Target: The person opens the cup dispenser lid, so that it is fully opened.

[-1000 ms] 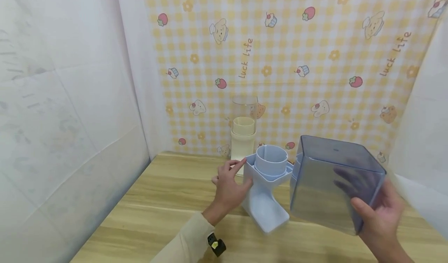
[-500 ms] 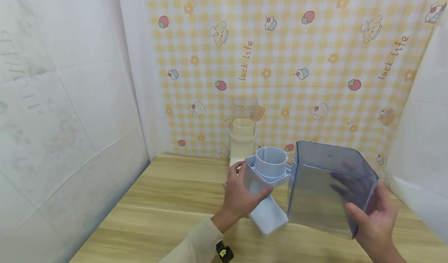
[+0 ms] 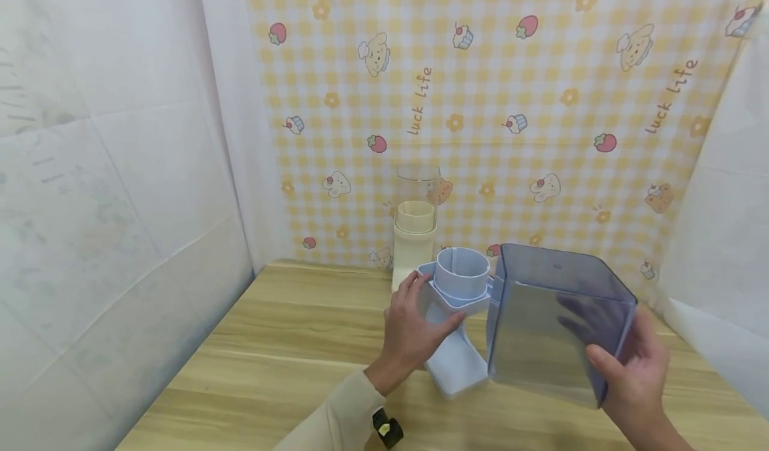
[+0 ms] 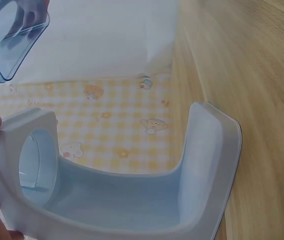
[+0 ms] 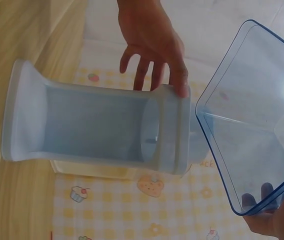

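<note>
A light-blue stand (image 3: 455,364) with a round collar (image 3: 462,274) on top stands on the table. My left hand (image 3: 410,331) grips the left side of its upper part, thumb at the front. In the left wrist view, fingers hold the edge of the stand (image 4: 117,200) beside its round opening. My right hand (image 3: 638,371) holds a transparent blue-grey box (image 3: 553,337) by its right side, thumb in front and fingers behind. The box's left side overlaps the stand's right edge in the head view; in the right wrist view the box (image 5: 252,115) is tilted next to the collar.
A cream dispenser (image 3: 414,251) with a clear cylinder on top stands behind the stand, near the back of the wooden table (image 3: 288,351). A yellow checked cloth (image 3: 480,91) hangs behind, with white sheets at both sides.
My left hand has moved right and closed round the stand's upper part, its thumb coming to the front. The box in my right hand has shifted slightly left and down.
</note>
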